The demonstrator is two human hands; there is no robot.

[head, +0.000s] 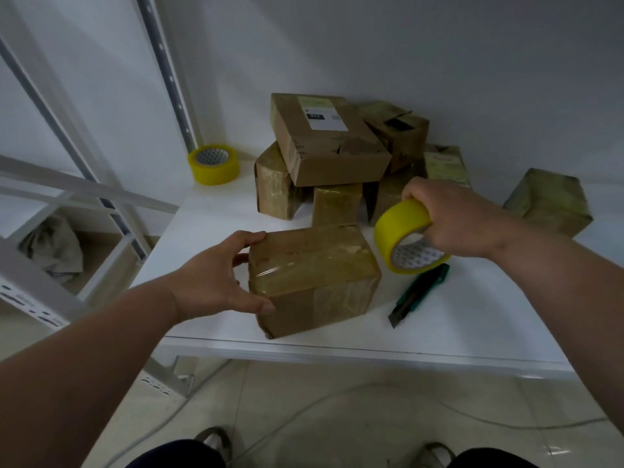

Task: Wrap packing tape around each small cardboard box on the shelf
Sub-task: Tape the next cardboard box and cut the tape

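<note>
On the white shelf (472, 332), near edge, the left hand (216, 282) cups one taped box (314, 278); the right hand (452, 221) grips one yellow tape roll (401, 224) above a green cutter (422, 293). A second roll (213, 163) sits far left, beside about seven piled boxes (327, 143).

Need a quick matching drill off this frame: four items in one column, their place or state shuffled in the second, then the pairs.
Column 1
1. tape roll in hand
2. spare tape roll
3. utility knife
4. front box

Column 2
A. lying flat on the shelf, right of the front box
B. standing untouched at the back left by the upright
C. gripped by the right hand
D. held at its left end by the left hand, near the shelf's front edge

Pairs: 1-C, 2-B, 3-A, 4-D
</note>
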